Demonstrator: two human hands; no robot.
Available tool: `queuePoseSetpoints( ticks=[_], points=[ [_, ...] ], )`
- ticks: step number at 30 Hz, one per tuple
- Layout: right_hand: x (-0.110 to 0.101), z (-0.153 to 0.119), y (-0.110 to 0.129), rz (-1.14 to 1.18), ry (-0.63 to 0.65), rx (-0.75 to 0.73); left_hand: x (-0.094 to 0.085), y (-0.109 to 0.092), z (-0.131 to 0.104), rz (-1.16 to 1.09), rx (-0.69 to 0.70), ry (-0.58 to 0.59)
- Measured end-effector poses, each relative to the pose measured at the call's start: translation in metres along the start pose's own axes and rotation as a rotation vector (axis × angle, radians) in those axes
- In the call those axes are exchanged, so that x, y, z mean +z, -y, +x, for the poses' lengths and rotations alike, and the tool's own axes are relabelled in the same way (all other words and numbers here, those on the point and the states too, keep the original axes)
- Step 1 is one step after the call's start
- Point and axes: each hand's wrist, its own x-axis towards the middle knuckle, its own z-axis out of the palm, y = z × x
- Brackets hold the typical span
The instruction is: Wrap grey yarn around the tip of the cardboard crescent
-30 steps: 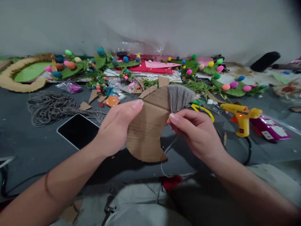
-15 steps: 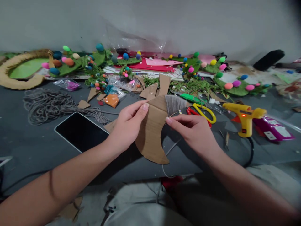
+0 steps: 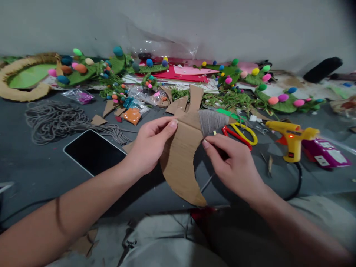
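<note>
A crescent-shaped piece of cardboard point(image 3: 182, 159) is held up over the table, its lower tip pointing down and right. Grey yarn point(image 3: 213, 122) is wound in close turns around its upper right horn. My left hand point(image 3: 151, 142) is closed on the cardboard's left edge, with the thumb on the front face. At the inner curve, just under the wrapped part, the thumb and finger of my right hand point(image 3: 232, 161) pinch the yarn. A loose tail of it hangs below that hand, behind the cardboard.
A phone point(image 3: 94, 152) and a heap of grey yarn point(image 3: 55, 120) lie left. Scissors with red and yellow handles point(image 3: 246, 133) are behind my right hand. A yellow glue gun point(image 3: 292, 139), its light red, stands right. Cardboard scraps point(image 3: 178, 105) and felt-ball greenery point(image 3: 230, 72) line the back.
The cardboard has turned slightly, its lower tip shifting right and down. My right hand has moved a little right, its fingers more curled. The view has shifted slightly.
</note>
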Motion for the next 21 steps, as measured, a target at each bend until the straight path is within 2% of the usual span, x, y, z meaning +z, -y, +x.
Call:
queuePoseSetpoints(
  ticks=[3, 7, 11, 14, 17, 21],
  points=[
    [-0.001, 0.002, 0.001, 0.213, 0.012, 0.139, 0.002, -0.004, 0.0, -0.061, -0.079, -0.004],
    [-0.004, 0.007, 0.001, 0.419, 0.07, 0.209, 0.003, -0.011, -0.001, -0.148, -0.298, 0.011],
    [-0.003, 0.01, -0.006, 0.539, 0.087, 0.298, 0.002, -0.016, -0.002, -0.141, -0.446, 0.107],
    [0.0, 0.009, -0.015, 0.666, 0.067, 0.455, 0.002, -0.017, -0.001, -0.176, -0.551, 0.172],
    [0.004, 0.01, -0.021, 0.814, 0.086, 0.578, 0.001, -0.014, -0.001, -0.215, -0.569, 0.219],
    [0.005, 0.013, -0.019, 0.931, 0.137, 0.59, -0.001, -0.006, -0.001, -0.319, -0.49, 0.374]
  ],
)
